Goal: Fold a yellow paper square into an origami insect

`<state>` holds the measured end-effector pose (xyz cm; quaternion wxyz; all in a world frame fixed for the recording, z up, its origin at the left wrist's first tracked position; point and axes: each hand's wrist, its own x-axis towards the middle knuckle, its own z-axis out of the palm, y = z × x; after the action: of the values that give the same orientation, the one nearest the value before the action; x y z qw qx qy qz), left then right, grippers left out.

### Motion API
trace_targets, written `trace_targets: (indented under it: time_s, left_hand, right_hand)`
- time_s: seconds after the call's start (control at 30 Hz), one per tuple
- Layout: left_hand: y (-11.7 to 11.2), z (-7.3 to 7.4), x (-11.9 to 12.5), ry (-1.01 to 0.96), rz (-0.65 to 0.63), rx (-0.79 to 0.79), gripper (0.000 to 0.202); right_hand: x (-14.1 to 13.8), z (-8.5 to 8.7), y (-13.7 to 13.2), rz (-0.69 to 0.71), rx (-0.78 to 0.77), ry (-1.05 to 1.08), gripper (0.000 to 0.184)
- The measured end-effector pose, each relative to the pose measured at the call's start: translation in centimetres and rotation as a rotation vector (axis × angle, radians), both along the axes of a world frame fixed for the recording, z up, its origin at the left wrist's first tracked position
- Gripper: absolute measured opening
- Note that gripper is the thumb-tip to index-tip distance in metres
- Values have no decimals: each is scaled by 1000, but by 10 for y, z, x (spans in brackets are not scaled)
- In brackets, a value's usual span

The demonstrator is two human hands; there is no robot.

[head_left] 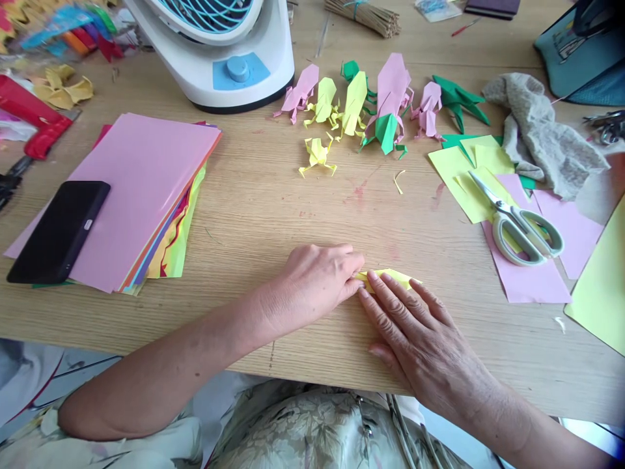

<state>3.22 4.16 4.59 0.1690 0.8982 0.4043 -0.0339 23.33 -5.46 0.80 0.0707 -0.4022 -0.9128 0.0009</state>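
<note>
A small folded piece of yellow paper (pixel 390 276) lies on the wooden table (pixel 273 202) near its front edge. My left hand (pixel 315 280) has its fingers curled and pressed on the paper's left end. From the right, my right hand (pixel 420 339) lies flat over the paper with fingers stretched out, pressing it down. Most of the paper is hidden under both hands.
A stack of coloured sheets (pixel 146 189) with a black phone (pixel 58 231) on it lies at left. Folded paper frogs (pixel 361 104) line the back, behind a white fan (pixel 219 52). Scissors (pixel 520 221) rest on paper offcuts at right, beside a grey cloth (pixel 537 130).
</note>
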Motion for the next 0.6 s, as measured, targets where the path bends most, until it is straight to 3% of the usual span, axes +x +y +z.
trace_targets:
  time_s: [0.13,0.6]
  left_hand:
    - [-1,-1,-2,9,-18,24,13]
    - [0,-1,-3,44,-53,27,13]
  right_hand:
    - [1,-1,-3,-62,4,-27,64]
    - [3,-2,7,-72,-88,52,78]
